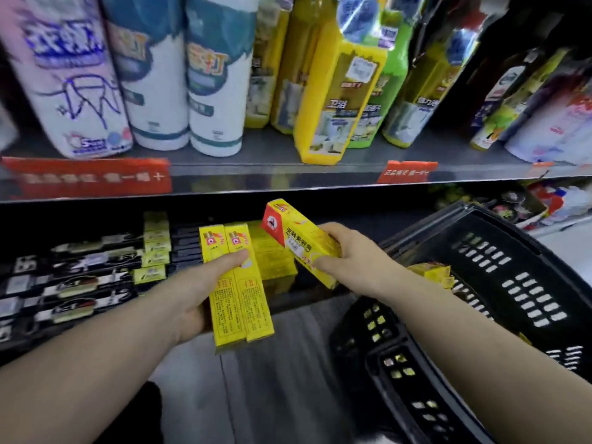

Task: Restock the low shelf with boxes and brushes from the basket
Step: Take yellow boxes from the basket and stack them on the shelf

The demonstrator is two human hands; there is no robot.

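My left hand (205,290) grips two long yellow boxes (238,299) side by side, thumb across their tops, in front of the low shelf (307,294). My right hand (349,251) holds a third yellow box with a red end (298,233), tilted, just above and right of the pair. More yellow boxes (275,257) are stacked on the low shelf behind them. The black basket (480,283) stands at the right with a few yellow boxes (432,272) inside. Black-packaged brushes (73,277) lie in rows at the shelf's left.
The upper shelf (256,174) carries white bottles (153,84) at left and yellow cleaner bottles (339,100) in the middle, with red price tags (86,177) on its edge. Small yellow boxes (155,248) are stacked between the brushes and the long boxes. Grey floor (272,379) lies below.
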